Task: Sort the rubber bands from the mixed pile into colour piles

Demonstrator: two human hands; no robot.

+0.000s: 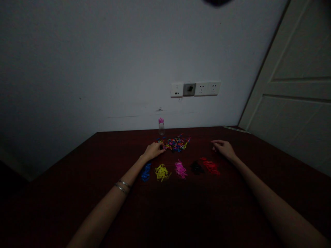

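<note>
A mixed pile of small coloured elastic bands point(176, 143) lies on the dark red table point(77, 193) near the wall. My left hand point(154, 150) rests at the pile's left edge, fingertips pinched together on the bands. My right hand point(223, 148) lies on the table to the right of the pile, fingers curled, apart from it. In a row nearer to me sit sorted heaps: blue point(146, 172), yellow point(161, 172), pink point(180, 169), black point(196, 167) and red point(211, 166).
A small clear bottle with a pink cap point(161, 126) stands behind the pile by the wall. Wall sockets point(195, 89) sit above it. A pale door point(297, 93) is at the right. Two bangles point(122, 186) circle my left wrist. The room is dim.
</note>
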